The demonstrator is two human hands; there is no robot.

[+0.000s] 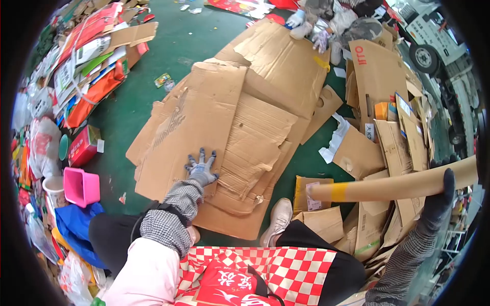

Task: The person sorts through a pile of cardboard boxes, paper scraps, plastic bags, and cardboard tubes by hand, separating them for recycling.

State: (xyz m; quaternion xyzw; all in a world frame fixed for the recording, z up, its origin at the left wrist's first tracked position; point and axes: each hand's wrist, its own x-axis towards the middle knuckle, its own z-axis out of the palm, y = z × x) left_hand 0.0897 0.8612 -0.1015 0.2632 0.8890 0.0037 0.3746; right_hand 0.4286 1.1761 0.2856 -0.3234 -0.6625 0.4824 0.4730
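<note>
**Room on the left, blocked on the right**

Bare green floor runs between the stack of flattened brown cardboard sheets and the left pile of coloured paper and cartons. A pink plastic tub and a red carton narrow its near end. On the right, a heap of brown cartons and a long brown cardboard tube block passage.

Bright, even daylight, soft shadows; strong fisheye bending and black vignette at edges.

The floor is green. Piles of paper lie at the left. A white truck stands far back.
</note>
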